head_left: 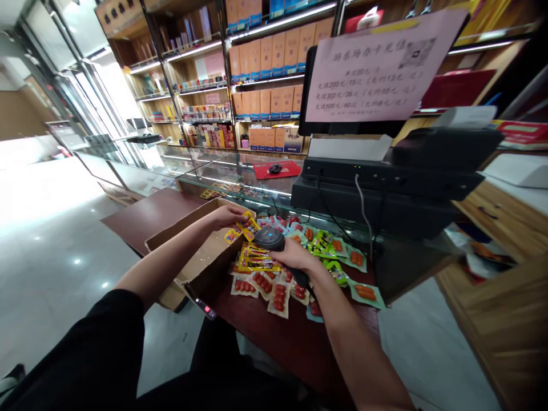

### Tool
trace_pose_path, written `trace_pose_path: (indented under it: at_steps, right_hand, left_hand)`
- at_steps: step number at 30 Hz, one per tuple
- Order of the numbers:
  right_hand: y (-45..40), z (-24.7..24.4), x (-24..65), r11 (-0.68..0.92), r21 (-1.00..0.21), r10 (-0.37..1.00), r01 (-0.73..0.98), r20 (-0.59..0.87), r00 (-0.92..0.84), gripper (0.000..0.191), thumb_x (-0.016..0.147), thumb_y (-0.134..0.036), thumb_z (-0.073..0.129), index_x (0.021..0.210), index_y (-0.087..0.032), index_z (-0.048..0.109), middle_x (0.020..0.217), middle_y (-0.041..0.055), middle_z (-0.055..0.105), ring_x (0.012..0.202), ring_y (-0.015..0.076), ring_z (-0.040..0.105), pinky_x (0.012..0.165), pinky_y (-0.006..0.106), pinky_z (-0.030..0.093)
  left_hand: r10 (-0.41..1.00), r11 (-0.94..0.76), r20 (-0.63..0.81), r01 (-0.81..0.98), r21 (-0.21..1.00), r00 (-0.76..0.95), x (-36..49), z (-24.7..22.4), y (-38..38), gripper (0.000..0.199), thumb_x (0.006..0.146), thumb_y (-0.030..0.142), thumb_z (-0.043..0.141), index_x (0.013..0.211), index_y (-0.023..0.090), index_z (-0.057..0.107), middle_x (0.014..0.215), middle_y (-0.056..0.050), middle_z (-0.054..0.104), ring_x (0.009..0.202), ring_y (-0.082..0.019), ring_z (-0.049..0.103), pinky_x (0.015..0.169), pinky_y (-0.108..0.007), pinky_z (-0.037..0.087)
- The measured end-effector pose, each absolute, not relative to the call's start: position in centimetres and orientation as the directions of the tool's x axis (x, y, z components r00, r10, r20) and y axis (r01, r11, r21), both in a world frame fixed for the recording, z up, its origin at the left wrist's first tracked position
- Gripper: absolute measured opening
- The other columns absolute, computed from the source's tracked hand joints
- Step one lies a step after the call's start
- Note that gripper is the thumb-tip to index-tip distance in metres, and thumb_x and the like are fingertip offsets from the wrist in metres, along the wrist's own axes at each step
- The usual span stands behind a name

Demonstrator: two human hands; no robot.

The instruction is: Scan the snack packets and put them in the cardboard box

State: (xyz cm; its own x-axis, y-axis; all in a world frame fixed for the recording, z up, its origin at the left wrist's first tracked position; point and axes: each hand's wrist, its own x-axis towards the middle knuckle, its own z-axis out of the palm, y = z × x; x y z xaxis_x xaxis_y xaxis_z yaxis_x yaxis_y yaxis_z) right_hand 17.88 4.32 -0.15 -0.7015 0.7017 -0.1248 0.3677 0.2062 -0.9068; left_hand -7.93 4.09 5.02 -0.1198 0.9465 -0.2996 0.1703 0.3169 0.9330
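My left hand (230,217) pinches a yellow snack packet (248,226) above the right edge of an open cardboard box (203,260). Another yellow packet (232,234) lies inside that box, below my fingers. Wrapped in my right hand (293,254) is a black handheld barcode scanner (269,238), its head close to the held packet and a small blue light on top. Under and around the scanner lie yellow packets (257,258), clear packs of small red sausages (279,298), green packets (322,245) and packs of orange sausages (356,258).
A dark red table (265,328) carries the packs and box. Behind it runs a glass counter (205,168) with a mouse (275,169) on a red pad. A black point-of-sale machine (381,177) with a paper sign (372,71) stands at right. A phone-like device (205,308) sits by the near edge.
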Motion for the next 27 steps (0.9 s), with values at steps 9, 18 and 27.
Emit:
trace_pose_path:
  at_steps: [9,18,27]
  right_hand:
    - [4.6,-0.5,17.7,0.172,-0.925,0.698,0.338,-0.127,-0.705,0.016,0.071,-0.023,0.067,0.061,-0.019,0.056,0.046,-0.0024,0.056,0.036,0.0103,0.05,0.035,0.022,0.045]
    - [4.2,-0.3,17.6,0.106,-0.945,0.674,0.311,-0.162,-0.721,0.014,0.071,-0.024,0.07,0.067,-0.019,0.057,0.047,-0.0026,0.058,0.037,0.0107,0.052,0.035,0.022,0.046]
    - [3.6,-0.4,16.3,0.049,-0.948,0.603,0.314,-0.223,-0.766,0.011,0.071,-0.025,0.069,0.071,-0.017,0.061,0.048,-0.0026,0.06,0.038,0.0115,0.053,0.039,0.024,0.049]
  left_hand:
    - [0.941,0.334,-0.319,0.164,0.928,-0.11,-8.2,4.7,4.5,0.037,0.052,0.029,0.092,0.081,0.011,0.077,0.087,-0.011,0.075,0.074,-0.018,0.069,0.063,-0.026,0.056]
    - [0.932,0.356,-0.338,0.139,0.924,-0.133,-10.0,4.9,4.0,0.035,0.054,0.027,0.091,0.082,0.011,0.077,0.085,-0.01,0.074,0.073,-0.017,0.068,0.061,-0.023,0.056]
    - [0.853,0.498,-0.45,0.153,0.854,-0.264,-17.3,1.7,0.7,0.032,0.047,0.023,0.093,0.067,0.01,0.071,0.071,-0.007,0.072,0.061,-0.014,0.066,0.055,-0.021,0.055]
